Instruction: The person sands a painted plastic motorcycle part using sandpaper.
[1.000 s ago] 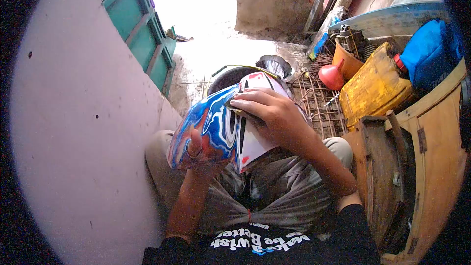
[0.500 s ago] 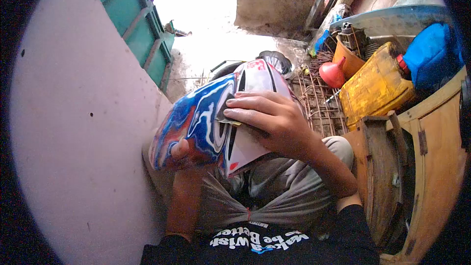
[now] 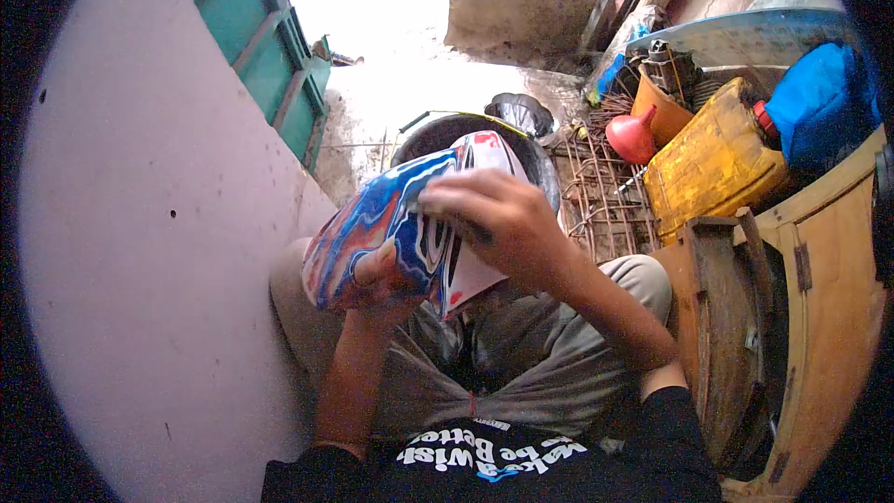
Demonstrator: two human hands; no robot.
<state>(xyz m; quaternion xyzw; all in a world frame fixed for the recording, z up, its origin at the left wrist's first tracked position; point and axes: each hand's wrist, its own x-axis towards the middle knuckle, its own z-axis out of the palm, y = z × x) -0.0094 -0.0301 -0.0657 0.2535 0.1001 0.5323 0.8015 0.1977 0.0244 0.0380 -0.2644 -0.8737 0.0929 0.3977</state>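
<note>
1. Grasping the multicoloured panel [image 3: 372,214] in the left hand [image 3: 377,284], with thumb bent over the swirled blue, red and white face and with fingers hidden behind.
2. Holding the multicoloured panel above the lap, at a tilt, between the knees and the dark bucket [image 3: 430,140], with the plain white side toward the right.
3. Reaching over the multicoloured panel's dark-edged middle with the right hand [image 3: 494,219], fingers bent and blurred by motion; cannot tell whether clenched on anything or how firmly pressed.
4. Bending both forearms inward over grey trousers [image 3: 568,345], below a black shirt [image 3: 596,466] with white lettering.
5. Beyond the multicoloured panel, seen partly behind it: the dark bucket with a yellow-green rim or handle, and just beside it a black bag [image 3: 521,115].
6. To the right, seen on the floor: a rusty wire grid [image 3: 605,210], near a red funnel [image 3: 631,137], an orange container [image 3: 659,114], a yellow jerrycan [image 3: 712,149] and a blue bag [image 3: 818,102].
7. Nearer on the right, seen beside the knee: wooden furniture [image 3: 824,317].
8. To the left, seen close to the knee: a pale wall [image 3: 149,251], with a green panelled door [image 3: 247,47] beyond.
</note>
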